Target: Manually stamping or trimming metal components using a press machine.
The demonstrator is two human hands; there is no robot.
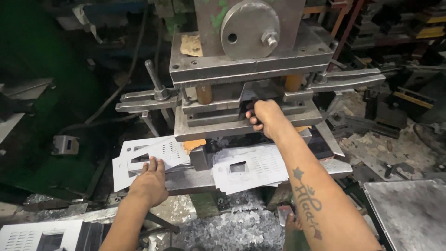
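White punched metal sheets point(151, 155) lie flat under the left hand point(149, 183) to stay put, while the right hand point(265, 116), fingers curled, reaches into the grey steel press point(246, 69).

Left hand point(149, 182) is flat, palm down, fingers spread forward, arm reaching in low. Right hand point(265, 117) is stretched further out, fingers curled under, tattooed forearm fully extended.

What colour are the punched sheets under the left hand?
White sheets, with a slot grid and rectangular cutout; head view, under the left hand.
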